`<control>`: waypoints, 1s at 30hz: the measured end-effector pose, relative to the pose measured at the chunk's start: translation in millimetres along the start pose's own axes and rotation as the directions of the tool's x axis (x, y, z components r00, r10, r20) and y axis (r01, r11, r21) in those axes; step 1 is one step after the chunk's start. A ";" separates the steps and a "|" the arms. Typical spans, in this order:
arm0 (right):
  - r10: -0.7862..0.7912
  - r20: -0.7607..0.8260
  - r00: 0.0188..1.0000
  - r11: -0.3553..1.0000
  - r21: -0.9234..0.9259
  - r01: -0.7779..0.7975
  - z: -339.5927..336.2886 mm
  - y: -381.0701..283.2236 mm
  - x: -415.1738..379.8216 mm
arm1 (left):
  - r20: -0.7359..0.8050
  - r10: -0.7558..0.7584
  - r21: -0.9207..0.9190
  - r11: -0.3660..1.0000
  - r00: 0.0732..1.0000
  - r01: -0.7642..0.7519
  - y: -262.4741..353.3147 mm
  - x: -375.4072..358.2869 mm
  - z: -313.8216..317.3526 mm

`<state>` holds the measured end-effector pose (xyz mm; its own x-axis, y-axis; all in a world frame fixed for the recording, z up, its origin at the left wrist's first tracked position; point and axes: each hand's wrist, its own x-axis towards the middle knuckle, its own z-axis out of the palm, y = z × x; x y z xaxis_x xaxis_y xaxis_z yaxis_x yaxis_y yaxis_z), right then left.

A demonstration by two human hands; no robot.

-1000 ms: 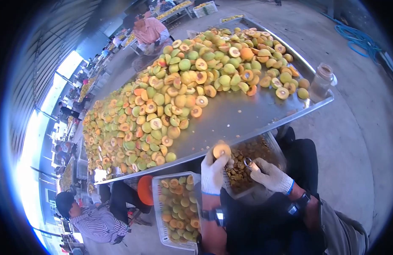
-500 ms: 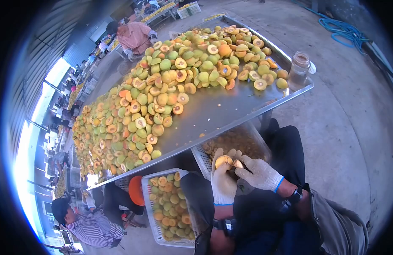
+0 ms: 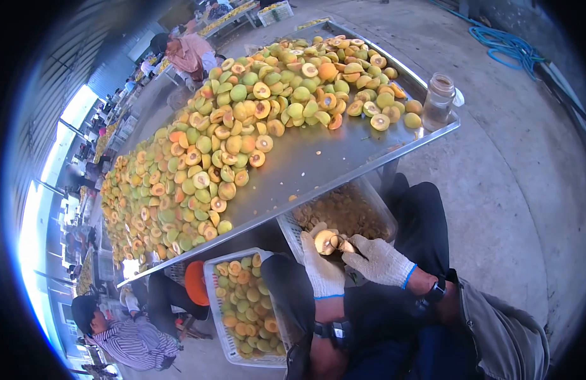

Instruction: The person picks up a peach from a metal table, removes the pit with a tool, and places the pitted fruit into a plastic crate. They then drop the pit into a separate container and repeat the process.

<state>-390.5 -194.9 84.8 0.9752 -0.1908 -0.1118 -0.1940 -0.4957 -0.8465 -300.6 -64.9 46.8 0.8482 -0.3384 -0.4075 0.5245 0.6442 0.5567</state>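
Both my hands wear pale knitted gloves with blue cuffs. In my left hand [image 3: 323, 273] is an apricot half [image 3: 322, 242], cut face up, cradled by closed fingers. My right hand [image 3: 383, 261] pinches a small light-handled tool [image 3: 346, 246] whose thin dark end meets the apricot half; the glove hides part of it. Beneath my hands stands a white crate [image 3: 291, 237] with brown bits, apparently pits, inside. Above it slopes a metal table [image 3: 318, 158] heaped with apricot halves [image 3: 242, 114], several showing their pits.
A white crate of apricot halves [image 3: 212, 304] stands left of my knee, near an orange bowl-like thing [image 3: 196, 283]. A clear jar [image 3: 438, 104] stands at the table's right corner. One person [image 3: 138, 342] sits at lower left, another [image 3: 188, 56] works across the table. A blue hose [image 3: 508, 47] lies on the floor.
The apricot half's cut face has turned more toward me, and the tool's dark end now shows against it. The whole view has shifted slightly, with the table appearing farther left.
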 end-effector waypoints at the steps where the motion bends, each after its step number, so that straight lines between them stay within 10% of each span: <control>1: -0.020 0.008 1.000 1.000 0.015 0.020 0.6 -2.3 -1.1 | -0.004 0.020 0.048 0.999 1.000 -0.020 1.1 1.4 -4.7; 15: 0.057 0.108 0.992 0.994 0.091 -0.067 -1.7 -3.5 3.4 | 0.400 0.105 -0.208 0.978 0.910 -0.021 2.3 8.5 -21.8; 17: 0.121 0.139 0.983 0.989 0.071 -0.132 -7.2 -14.9 3.9 | 0.169 0.133 -0.076 0.990 0.977 -0.121 3.5 -7.6 -1.6; 30: 0.022 0.161 0.987 0.998 0.050 -0.031 10.3 -17.6 18.1 | -0.089 0.113 0.041 0.993 0.990 -0.109 0.6 -8.2 5.0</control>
<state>-368.4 -180.9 92.4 0.9750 -0.0626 -0.2131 -0.2183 -0.4470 -0.8675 -306.9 -65.2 54.1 0.8919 -0.2011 -0.4051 0.4312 0.6484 0.6274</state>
